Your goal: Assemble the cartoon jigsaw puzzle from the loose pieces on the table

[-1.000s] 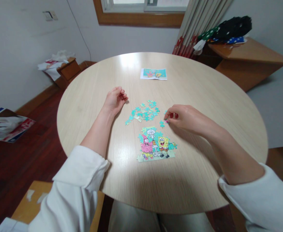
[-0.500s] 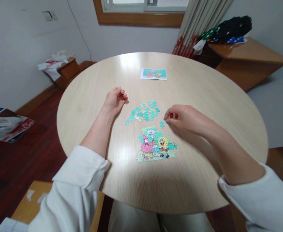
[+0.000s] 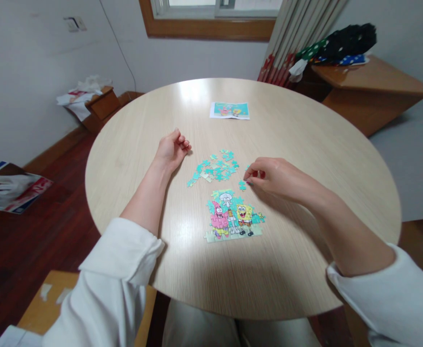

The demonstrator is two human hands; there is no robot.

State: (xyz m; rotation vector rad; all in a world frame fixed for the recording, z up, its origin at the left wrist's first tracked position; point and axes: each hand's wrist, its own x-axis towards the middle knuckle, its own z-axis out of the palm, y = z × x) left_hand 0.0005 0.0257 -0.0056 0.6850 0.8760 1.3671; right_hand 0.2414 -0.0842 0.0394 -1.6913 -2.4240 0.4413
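A partly joined jigsaw puzzle [image 3: 220,221] lies on the round table, showing a pink starfish, a tall pale figure and a yellow square character. Beyond it spreads a loose heap of teal and pale green puzzle pieces [image 3: 216,168]. My right hand [image 3: 278,176] is closed in a pinch at the right of that heap. Its fingertips are at a small teal puzzle piece [image 3: 242,185], apparently gripping its edge; the contact is partly hidden. Left of the heap, my left hand [image 3: 173,148] rests on its side with the fingers curled in, and nothing shows in it.
A printed picture card [image 3: 230,111] of the same characters lies toward the far side of the pale wooden table [image 3: 287,130]. Past the table's right edge stands a wooden cabinet [image 3: 370,82] with cloths on it. A chair seat [image 3: 48,294] is at lower left.
My right hand has shifted very slightly left, its fingertips closer to the small teal piece. My left hand stays in place, its fingers barely moved. The puzzle and heap look the same.
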